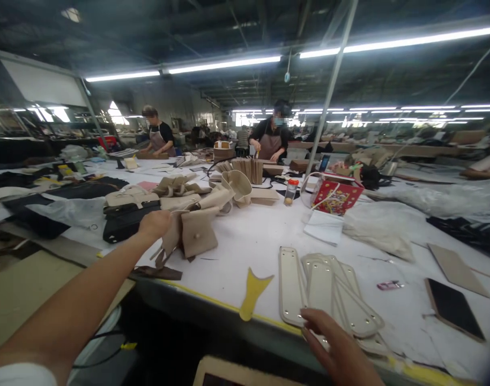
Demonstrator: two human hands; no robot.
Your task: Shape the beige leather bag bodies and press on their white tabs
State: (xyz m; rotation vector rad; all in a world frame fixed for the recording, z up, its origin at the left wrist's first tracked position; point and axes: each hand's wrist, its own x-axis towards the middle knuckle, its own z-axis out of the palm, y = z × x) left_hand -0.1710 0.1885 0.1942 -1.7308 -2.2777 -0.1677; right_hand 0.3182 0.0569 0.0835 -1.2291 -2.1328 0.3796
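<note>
My left hand (155, 224) is stretched out to the left, its fingers closed at the edge of a beige bag piece (199, 234) with a flap and a small stud. Its fingertips are partly hidden. Low on the right, my right hand (341, 351) has its fingers apart at the near end of some cream bag base panels (291, 284). These are long, rounded at the corners and dotted with metal studs, and they lie overlapping in a fanned pile. A yellow forked template (253, 294) lies between my hands at the table edge.
Beyond my left hand sit a black and cream bag (128, 217) and heaped beige pieces (178, 186). A red-lidded jar (291, 192), red gift bag (337, 194), plastic bag (384, 228) and phone (454, 308) lie rightward. Two co-workers (271, 140) stand across the table.
</note>
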